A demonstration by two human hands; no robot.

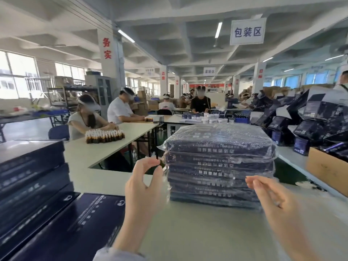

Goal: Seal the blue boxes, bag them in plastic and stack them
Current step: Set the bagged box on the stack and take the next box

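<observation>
A stack of several dark blue boxes (218, 162), each wrapped in clear plastic, stands on the pale table (197, 232) in front of me. My left hand (143, 187) hovers at the stack's left edge. Its thumb and forefinger are curved toward each other with a gap between them and grip nothing I can make out. My right hand (271, 193) is blurred, with its fingers straight, just in front of the stack's lower right corner. On my left are a pile of unbagged blue boxes (32, 176) and one flat blue box (84, 223) lying beside it.
Open blue boxes (310, 119) are heaped at the right, behind a brown carton (327, 168). Seated people work at a long table at the left, where rows of small brown bottles (104, 136) stand. A dark green strip (286, 172) runs behind the stack.
</observation>
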